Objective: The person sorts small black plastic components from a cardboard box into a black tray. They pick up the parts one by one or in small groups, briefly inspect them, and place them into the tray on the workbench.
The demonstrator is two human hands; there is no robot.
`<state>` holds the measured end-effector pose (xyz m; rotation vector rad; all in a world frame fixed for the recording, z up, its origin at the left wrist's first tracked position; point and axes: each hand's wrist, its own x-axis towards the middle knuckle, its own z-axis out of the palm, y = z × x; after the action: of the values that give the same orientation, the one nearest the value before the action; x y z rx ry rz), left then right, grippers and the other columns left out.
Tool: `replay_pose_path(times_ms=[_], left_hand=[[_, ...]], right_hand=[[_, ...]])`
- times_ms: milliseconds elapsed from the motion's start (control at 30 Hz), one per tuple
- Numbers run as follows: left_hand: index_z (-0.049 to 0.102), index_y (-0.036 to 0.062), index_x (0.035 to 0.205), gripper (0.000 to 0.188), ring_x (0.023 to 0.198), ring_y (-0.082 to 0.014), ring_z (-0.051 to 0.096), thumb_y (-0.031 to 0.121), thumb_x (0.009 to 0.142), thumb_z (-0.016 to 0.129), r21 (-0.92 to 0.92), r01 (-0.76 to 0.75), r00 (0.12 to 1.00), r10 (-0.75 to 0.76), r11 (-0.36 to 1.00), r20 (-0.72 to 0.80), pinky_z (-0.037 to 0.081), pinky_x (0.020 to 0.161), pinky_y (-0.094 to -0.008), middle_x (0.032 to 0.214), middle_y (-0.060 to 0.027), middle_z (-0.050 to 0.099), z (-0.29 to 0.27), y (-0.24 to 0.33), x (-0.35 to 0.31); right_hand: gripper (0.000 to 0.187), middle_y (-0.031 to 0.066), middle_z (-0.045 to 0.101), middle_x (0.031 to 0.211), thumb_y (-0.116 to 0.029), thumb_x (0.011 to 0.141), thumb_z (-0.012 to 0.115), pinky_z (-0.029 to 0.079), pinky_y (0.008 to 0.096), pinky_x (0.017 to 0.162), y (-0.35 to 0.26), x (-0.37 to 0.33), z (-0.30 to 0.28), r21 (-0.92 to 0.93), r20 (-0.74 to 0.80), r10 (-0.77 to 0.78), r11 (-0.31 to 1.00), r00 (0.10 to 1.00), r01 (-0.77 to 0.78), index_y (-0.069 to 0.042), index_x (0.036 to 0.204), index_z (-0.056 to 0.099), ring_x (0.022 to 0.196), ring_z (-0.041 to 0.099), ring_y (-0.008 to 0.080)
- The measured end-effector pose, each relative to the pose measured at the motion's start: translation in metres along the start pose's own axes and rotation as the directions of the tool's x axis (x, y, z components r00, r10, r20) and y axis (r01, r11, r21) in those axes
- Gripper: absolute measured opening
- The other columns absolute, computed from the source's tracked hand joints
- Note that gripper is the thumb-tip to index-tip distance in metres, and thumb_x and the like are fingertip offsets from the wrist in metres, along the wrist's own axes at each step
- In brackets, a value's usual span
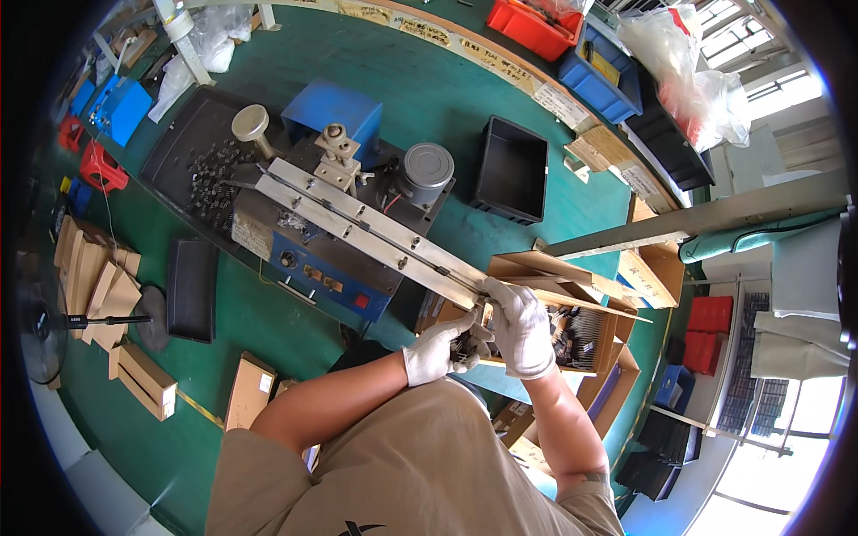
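A long pale metal rail (357, 229) with a narrow slot slants down across a blue bench machine (332, 279) to its near right end. White-gloved, my right hand (521, 329) has its fingers closed at that end; whatever is between the fingertips is hidden. Just left of it and lower, my left hand (440, 350), also gloved, curls around several small dark metal parts (464, 347). Beneath and right of my hands stands a cardboard box (608, 338) with many thin metal pieces (576, 335) in it.
Loose black parts (219, 183) lie on a dark tray (174, 147) at the machine's far left. Beyond the rail are a round-topped motor (427, 170) and a black bin (512, 170). A metal post (697, 214) slants in from the right. Cardboard boxes (143, 381) stand on the left floor.
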<state>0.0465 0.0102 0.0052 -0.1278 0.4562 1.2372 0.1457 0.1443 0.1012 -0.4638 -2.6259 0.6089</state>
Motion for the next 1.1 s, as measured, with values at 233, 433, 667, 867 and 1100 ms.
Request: replay_pose_path(times_ms=[233,433,667,867,1100], left_hand=[[0.06,0.0055,0.115,0.042,0.081,-0.0178,0.065,0.044,0.107,0.048,0.088,-0.006,0.999,0.001,0.996,0.054,0.053,0.07,-0.0318,0.097,-0.0096,0.069,0.011,0.012,-0.016],[0.059,0.0078,0.126,0.069,0.07,-0.0181,0.064,0.066,0.104,0.028,0.328,-0.059,0.992,0.091,0.943,-0.083,0.044,0.053,-0.0268,0.103,-0.0116,0.071,0.025,0.004,-0.014],[0.061,0.0051,0.123,0.066,0.077,-0.0191,0.061,0.058,0.108,0.025,0.086,0.049,0.997,-0.043,0.995,-0.067,0.049,0.065,-0.0276,0.103,-0.0142,0.071,0.002,-0.001,0.005],[0.061,0.0046,0.124,0.061,0.08,-0.0211,0.06,0.054,0.109,0.028,0.029,0.077,0.994,-0.074,0.997,-0.078,0.052,0.075,-0.0319,0.104,-0.0177,0.071,0.008,0.002,0.005],[0.059,0.0052,0.12,0.057,0.08,-0.0212,0.061,0.053,0.109,0.031,-0.006,0.051,0.989,-0.051,0.999,-0.142,0.052,0.074,-0.0319,0.095,-0.0133,0.068,0.01,0.004,0.002]], right_hand=[[0.033,0.0139,0.069,0.096,-0.005,0.082,0.073,0.054,0.0426,0.075,-0.018,-0.006,-0.009,0.066,-0.009,0.116,0.991,0.993,-0.115,-0.005,0.115,0.068,0.084,0.065,0.0351],[0.021,0.0175,0.07,0.101,-0.018,0.076,0.081,0.053,0.0449,0.084,-0.02,-0.036,0.001,0.023,0.199,0.2,0.978,0.959,-0.209,-0.005,0.092,0.076,0.097,0.065,0.0354],[0.01,0.0183,0.069,0.098,-0.007,0.085,0.072,0.052,0.0434,0.083,-0.012,-0.03,-0.02,0.254,0.183,0.297,0.907,0.937,-0.337,-0.002,0.093,0.067,0.092,0.065,0.0368],[0.007,0.0165,0.066,0.091,-0.001,0.089,0.064,0.052,0.0429,0.077,-0.005,-0.016,-0.017,-0.118,0.029,0.286,0.953,0.958,-0.28,-0.002,0.096,0.064,0.085,0.065,0.0372],[0.012,0.017,0.065,0.092,-0.005,0.087,0.067,0.052,0.0457,0.075,-0.007,0.001,-0.001,-0.116,-0.001,0.166,0.979,0.986,-0.165,-0.004,0.097,0.062,0.085,0.064,0.0379]])
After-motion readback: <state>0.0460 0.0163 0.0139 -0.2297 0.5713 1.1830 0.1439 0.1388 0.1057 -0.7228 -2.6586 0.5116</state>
